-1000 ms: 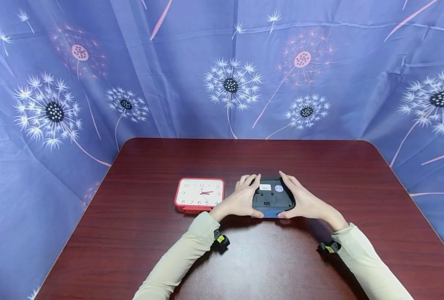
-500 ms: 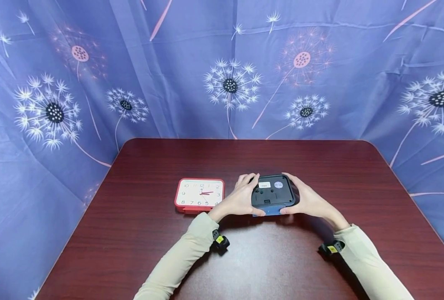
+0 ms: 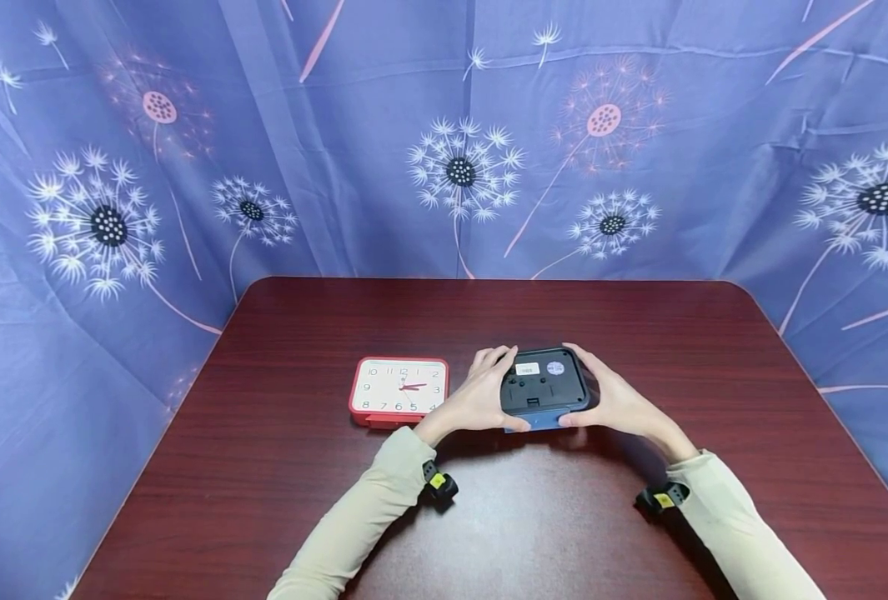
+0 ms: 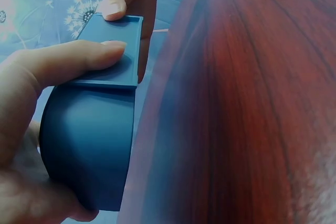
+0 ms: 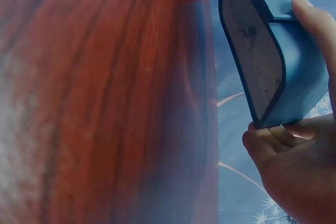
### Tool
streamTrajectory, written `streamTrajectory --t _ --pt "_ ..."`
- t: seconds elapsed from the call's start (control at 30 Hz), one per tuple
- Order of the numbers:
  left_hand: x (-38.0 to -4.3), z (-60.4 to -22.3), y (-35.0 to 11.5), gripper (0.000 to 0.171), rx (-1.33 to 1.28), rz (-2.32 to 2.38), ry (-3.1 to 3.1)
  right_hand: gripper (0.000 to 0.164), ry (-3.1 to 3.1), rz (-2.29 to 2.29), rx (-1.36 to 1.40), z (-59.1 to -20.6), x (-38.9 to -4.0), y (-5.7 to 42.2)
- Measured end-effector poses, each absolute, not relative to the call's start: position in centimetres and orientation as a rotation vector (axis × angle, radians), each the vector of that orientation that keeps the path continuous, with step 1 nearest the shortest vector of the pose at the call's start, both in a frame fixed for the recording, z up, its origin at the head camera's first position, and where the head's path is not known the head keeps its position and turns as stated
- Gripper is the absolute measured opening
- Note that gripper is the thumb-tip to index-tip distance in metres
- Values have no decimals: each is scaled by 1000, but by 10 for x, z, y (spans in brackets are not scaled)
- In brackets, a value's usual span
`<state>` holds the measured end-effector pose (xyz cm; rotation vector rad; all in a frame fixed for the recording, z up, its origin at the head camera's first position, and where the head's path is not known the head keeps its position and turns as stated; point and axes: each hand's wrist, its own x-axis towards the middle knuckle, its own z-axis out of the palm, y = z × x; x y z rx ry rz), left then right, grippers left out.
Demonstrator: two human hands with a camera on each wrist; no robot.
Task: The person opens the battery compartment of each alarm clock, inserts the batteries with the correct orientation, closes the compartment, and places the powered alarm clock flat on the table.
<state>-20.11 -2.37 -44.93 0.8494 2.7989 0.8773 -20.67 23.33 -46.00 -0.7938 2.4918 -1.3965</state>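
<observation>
A blue alarm clock (image 3: 544,390) with a black back is gripped between my two hands, back facing up. My left hand (image 3: 475,402) holds its left end, thumb on the near side and fingers at the far edge. The right hand (image 3: 618,403) has the opposite end in the same way. In the right wrist view, the clock's white dial (image 5: 257,56) faces down toward the table, with a gap beneath it. The left wrist view shows both thumbs against the blue casing (image 4: 92,140). A red alarm clock (image 3: 400,387) lies dial up, just left of my left hand.
The dark red wooden table (image 3: 301,517) has a rounded far edge, with a blue dandelion-print curtain (image 3: 383,125) hanging behind it and along the sides. Both wrists carry small black cameras, the left camera (image 3: 440,483) close over the table.
The blue clock has risen slightly and tilted, showing more of its near blue side. Both hands moved with it. The red clock stays where it was.
</observation>
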Motion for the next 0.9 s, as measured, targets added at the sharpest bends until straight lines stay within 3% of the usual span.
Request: streamTrajectory --t 0.9 --pt "-201 -448 -26 115 839 975 2775 114 2353 -1498 -772 -462 -202 232"
